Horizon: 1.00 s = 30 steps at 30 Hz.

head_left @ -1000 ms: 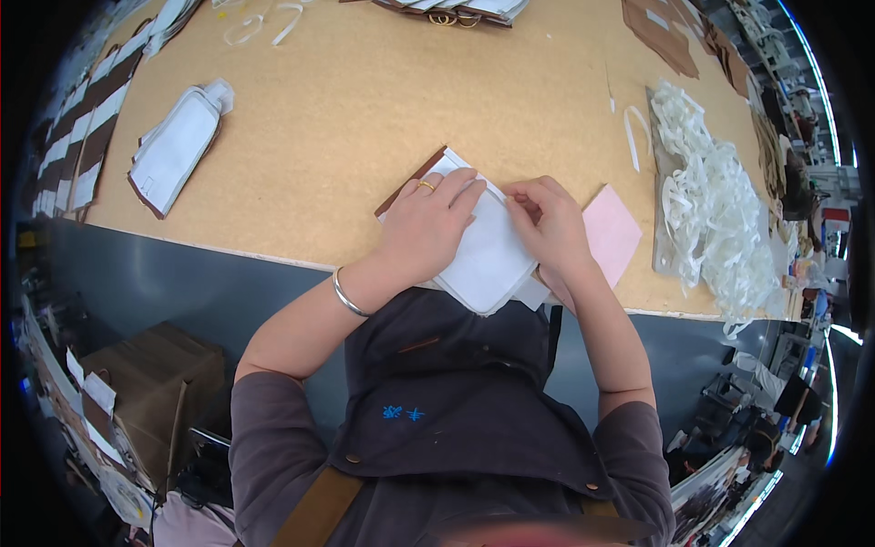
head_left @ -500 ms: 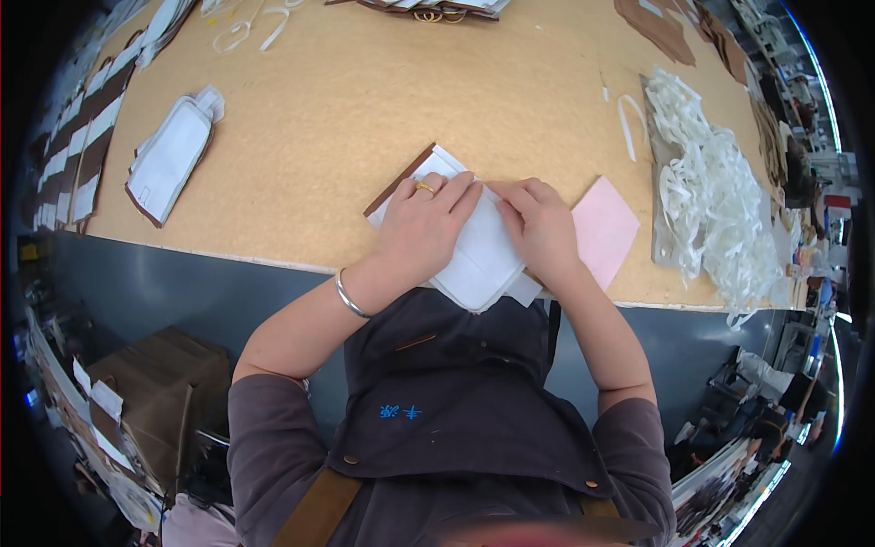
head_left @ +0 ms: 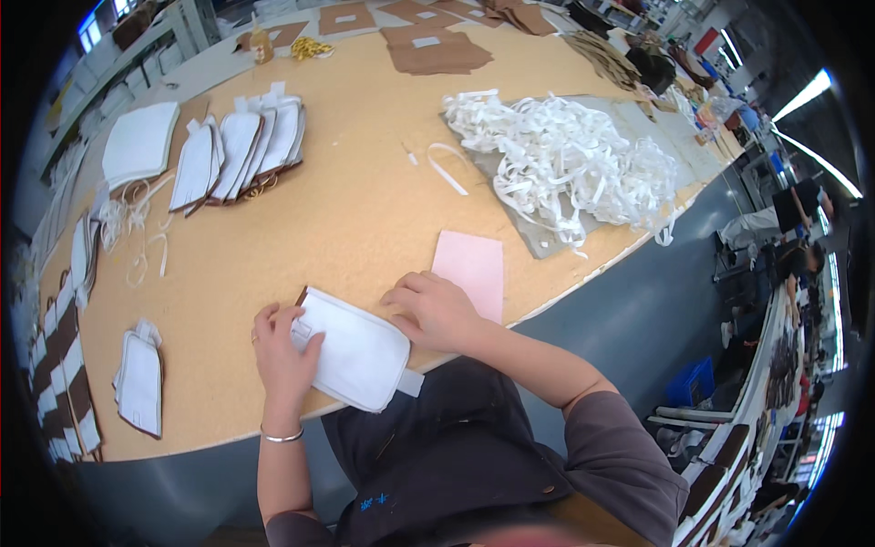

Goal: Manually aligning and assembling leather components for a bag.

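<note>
At the tan table's near edge, both hands pin a white pouch.
Left hand and right hand lie flat on it like a second ago, gripping nothing; only the view swung round.

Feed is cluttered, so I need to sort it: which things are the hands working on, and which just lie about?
In hand:
left hand and right hand, both resting on the white pouch
pink sheet beside the right hand

Lying about:
heap of white strips
fanned row of pouches
single pouch
brown pieces
</note>
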Tool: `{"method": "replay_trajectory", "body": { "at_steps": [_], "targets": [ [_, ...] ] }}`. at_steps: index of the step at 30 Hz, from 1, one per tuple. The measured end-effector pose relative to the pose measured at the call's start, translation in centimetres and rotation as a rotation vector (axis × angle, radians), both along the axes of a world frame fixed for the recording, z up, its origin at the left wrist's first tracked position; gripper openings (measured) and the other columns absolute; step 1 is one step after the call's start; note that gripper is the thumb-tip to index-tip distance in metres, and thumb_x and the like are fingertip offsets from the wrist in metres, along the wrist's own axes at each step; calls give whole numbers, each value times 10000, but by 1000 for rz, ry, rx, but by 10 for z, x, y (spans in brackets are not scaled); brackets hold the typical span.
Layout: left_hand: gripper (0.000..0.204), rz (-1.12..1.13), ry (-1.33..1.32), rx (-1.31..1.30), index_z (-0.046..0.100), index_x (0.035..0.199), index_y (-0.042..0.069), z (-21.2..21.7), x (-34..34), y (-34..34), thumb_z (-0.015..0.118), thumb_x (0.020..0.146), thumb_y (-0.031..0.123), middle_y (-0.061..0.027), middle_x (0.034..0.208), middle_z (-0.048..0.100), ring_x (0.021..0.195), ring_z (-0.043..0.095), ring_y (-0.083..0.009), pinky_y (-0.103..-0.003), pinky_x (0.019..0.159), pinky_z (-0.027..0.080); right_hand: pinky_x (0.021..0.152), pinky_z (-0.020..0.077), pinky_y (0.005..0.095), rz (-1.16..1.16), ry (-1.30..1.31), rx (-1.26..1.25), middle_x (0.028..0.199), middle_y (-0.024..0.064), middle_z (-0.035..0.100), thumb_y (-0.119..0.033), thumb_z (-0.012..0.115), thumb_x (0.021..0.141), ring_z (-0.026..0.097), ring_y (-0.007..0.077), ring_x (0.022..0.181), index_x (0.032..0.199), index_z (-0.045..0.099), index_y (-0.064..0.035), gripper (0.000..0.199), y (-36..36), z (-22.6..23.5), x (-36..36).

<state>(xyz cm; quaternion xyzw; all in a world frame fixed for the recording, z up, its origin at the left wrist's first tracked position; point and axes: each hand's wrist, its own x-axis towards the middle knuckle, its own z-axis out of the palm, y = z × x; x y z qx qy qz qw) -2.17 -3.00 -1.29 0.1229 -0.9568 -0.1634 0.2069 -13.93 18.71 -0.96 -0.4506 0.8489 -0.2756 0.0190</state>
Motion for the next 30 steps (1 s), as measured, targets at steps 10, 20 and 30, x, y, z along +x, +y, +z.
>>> {"method": "replay_trajectory", "body": {
  "at_steps": [10,20,30],
  "targets": [
    [226,-230,-232,1057,654,990,11,61,13,-60,638,767,-22,-55,1028,631,975,556,-119,-259,829,444,707,437,304,-613,-44,-446,872,99,585,-38,598,784,551,226,802,895,615,-32,113,91,-8,-36],
    [480,-181,868,1293,417,1317,41,114,-109,-130,499,846,1,-87,1232,485,1082,500,-171,-259,910,407,693,441,295,-656,-94,-545,824,90,578,-53,586,822,551,206,763,860,595,-17,53,102,-38,-29],
    [534,5,102,158,488,1251,123,-11,-172,-77,666,748,100,-186,1245,437,1172,415,-278,-354,963,380,681,463,333,-614,35,-507,808,100,601,-84,627,774,584,250,746,814,616,-40,60,93,-29,-34]
  ]
}}
